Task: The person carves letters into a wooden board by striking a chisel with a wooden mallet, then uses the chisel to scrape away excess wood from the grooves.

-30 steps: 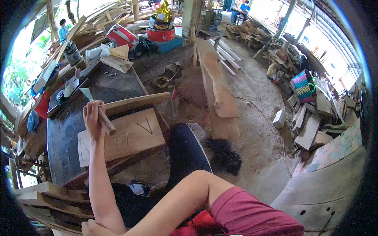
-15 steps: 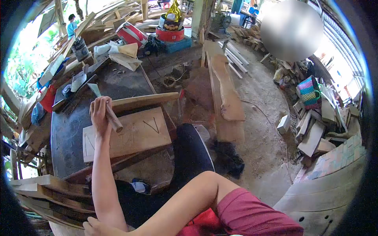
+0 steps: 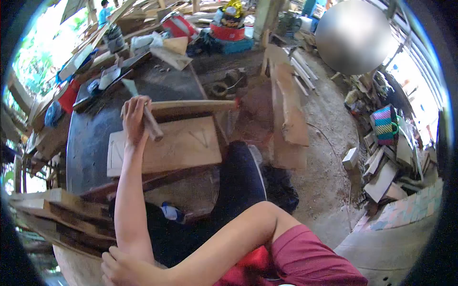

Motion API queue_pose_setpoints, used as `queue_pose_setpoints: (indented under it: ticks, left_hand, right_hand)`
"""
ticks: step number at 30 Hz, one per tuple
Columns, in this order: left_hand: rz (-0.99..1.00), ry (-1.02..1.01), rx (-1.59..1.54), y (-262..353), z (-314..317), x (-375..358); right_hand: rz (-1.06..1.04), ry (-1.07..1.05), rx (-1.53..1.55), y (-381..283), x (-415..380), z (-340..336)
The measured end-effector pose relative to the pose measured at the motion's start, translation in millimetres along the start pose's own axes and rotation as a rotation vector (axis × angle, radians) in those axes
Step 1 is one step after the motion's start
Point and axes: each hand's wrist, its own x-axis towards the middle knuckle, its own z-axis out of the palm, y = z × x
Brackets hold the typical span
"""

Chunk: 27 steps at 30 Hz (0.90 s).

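My left hand (image 3: 135, 119) is wrapped round the wooden handle of a chisel (image 3: 153, 127), its flat pale blade pointing away from me. It is over the left part of a flat wooden board (image 3: 183, 148), which bears dark V-shaped lines near its right end. Just behind that board lies a long, narrow piece of wood (image 3: 191, 107). My right arm crosses in front of my body, and my right hand (image 3: 126, 269) is closed around my left arm near the elbow; part of its fingers is hidden.
A dark tabletop (image 3: 90, 143) extends left of the board. Stacked planks (image 3: 62, 209) stand at lower left. A long rough-edged slab (image 3: 288, 105) lies to the right, beyond my knee. Scrap wood (image 3: 381, 178) and a woven bag (image 3: 384, 124) are at far right. A person (image 3: 103, 15) is in the background.
The camera view has shifted, so the scene sits higher and further right. My left hand still grips the chisel above the board, and my right hand stays on my left arm.
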Motion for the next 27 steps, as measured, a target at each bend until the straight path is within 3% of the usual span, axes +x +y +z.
queue_pose_setpoints:
  ticks: [1, 2, 5, 9, 13, 16, 20, 24, 27]
  left_hand:
    - [-0.006, -0.006, 0.030, -5, 5, -2]
    - [0.005, -0.014, 0.014, -1, 0, 0]
    - [-0.023, -0.055, -0.035, 3, -8, 1]
    - [-0.028, -0.072, -0.038, -1, -9, -4]
    - [0.083, -0.016, -0.090, -4, -8, -2]
    - [-0.005, -0.020, -0.097, 4, -3, 2]
    - [-0.013, -0.041, -0.020, 4, -8, 2]
    - [-0.013, 0.004, -0.029, 10, -8, 5]
    - [-0.012, -0.007, -0.021, 10, -9, 5]
  right_hand:
    - [0.281, -0.037, -0.390, -23, 6, -36]
    - [0.366, -0.456, -0.203, -23, 18, -63]
    - [0.473, -0.258, -0.144, -1, 2, -45]
    - [0.552, 0.105, -0.422, 11, -12, -155]
    - [0.902, 0.231, -0.565, 45, -43, -243]
    - [0.884, 0.354, -0.949, 81, -89, -273]
    - [1.166, 0.192, -0.895, 101, -116, -277]
    - [1.175, -0.007, -0.996, 122, -137, -261]
    - [1.187, -0.044, -0.980, 134, -143, -247]
